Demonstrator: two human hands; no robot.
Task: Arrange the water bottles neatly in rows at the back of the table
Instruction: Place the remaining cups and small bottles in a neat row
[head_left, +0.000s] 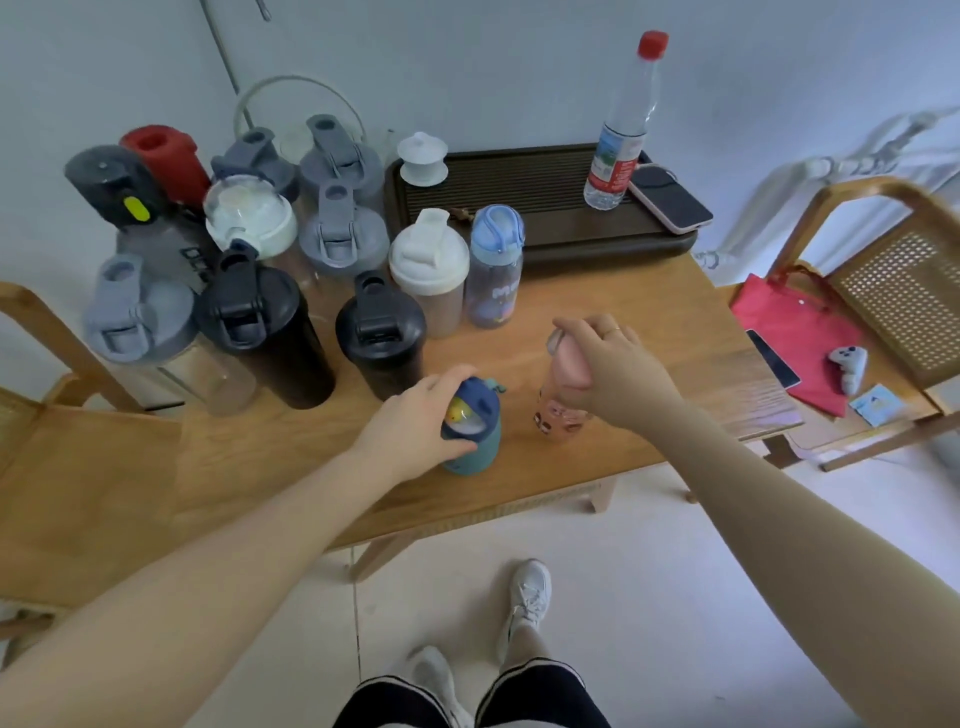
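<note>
While both stood upright near the table's (649, 322) front edge, gripped two small bottles; left hand (415, 418) clamped round the blue bottle's (475, 441) lid; right hand (605, 364) closed over the pink bottle's (561, 410) cap; bottles just beside each other, not touching; behind, clustered at back left, shakers (260, 322) and other bottles, crowded close together; further right, tray (545, 208) bearing a clear bottle (621, 140) and phone (670, 200).

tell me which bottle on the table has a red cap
The tall clear plastic bottle standing on the dark tray at the back right. It alone has a small red screw cap; the others have wide flip lids.
</note>
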